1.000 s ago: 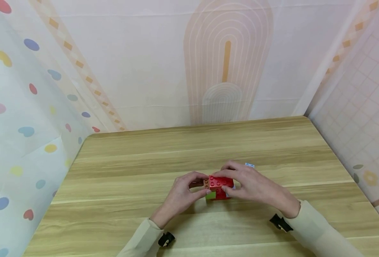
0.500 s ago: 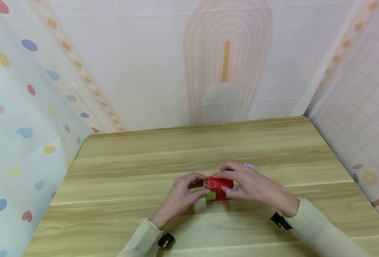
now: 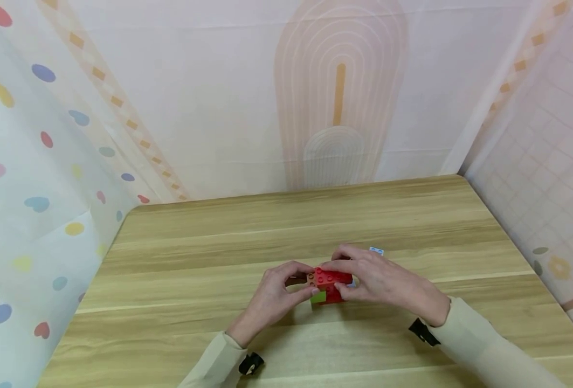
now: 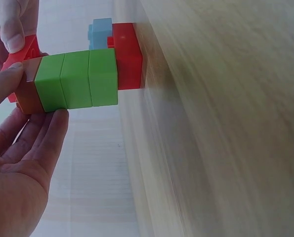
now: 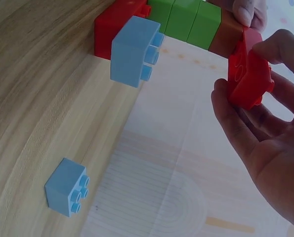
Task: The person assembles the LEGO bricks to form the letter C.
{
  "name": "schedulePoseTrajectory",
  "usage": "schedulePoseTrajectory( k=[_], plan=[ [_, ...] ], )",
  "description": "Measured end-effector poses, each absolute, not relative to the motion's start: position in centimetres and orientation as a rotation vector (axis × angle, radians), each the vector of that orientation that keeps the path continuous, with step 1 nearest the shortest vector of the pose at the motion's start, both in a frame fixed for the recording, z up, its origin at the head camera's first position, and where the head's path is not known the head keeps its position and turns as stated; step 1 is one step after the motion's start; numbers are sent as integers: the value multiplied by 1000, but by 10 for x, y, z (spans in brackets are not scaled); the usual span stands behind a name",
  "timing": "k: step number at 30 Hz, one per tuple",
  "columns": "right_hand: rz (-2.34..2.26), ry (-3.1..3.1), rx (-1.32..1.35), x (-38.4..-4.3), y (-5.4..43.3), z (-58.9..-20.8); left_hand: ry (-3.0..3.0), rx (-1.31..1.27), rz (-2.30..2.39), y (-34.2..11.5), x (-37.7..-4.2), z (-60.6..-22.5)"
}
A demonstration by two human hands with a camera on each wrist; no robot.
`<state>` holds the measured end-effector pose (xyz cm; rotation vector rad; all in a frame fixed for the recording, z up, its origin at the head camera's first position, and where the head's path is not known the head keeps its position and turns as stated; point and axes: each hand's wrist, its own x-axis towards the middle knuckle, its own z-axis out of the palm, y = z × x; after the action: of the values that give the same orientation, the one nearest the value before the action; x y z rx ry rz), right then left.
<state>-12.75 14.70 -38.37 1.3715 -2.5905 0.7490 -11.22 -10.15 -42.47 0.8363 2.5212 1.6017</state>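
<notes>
Thumb and fingers of my left hand point(image 3: 277, 288) pinch the orange-brown toy building brick point(image 4: 31, 88) at the top of a column. Below that brick are three green bricks point(image 4: 77, 79), standing on a red base brick point(image 4: 128, 55) at the table. My right hand point(image 3: 380, 277) grips an upper red brick point(image 5: 249, 71) between thumb and fingers. This red brick meets the orange-brown one and sticks out to the right over the base. A light blue brick point(image 5: 134, 52), studs up, sits at the base brick's right end, under the overhang; the hands mostly hide it in the head view.
Another light blue brick point(image 5: 66, 187) stands alone on the wooden table point(image 3: 218, 226), behind the right hand in the head view point(image 3: 376, 251). Patterned cloth point(image 3: 218, 108) hangs along the table's back and sides. Black straps point(image 3: 251, 364) show at the cuffs.
</notes>
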Motion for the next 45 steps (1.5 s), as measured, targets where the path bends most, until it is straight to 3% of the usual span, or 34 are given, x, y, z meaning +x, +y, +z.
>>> schedulePoseTrajectory(
  k=[45],
  plan=[
    [1057,-2744,1103,-119,184,-399,2753,1000,1315,-93,-110,-414]
  ],
)
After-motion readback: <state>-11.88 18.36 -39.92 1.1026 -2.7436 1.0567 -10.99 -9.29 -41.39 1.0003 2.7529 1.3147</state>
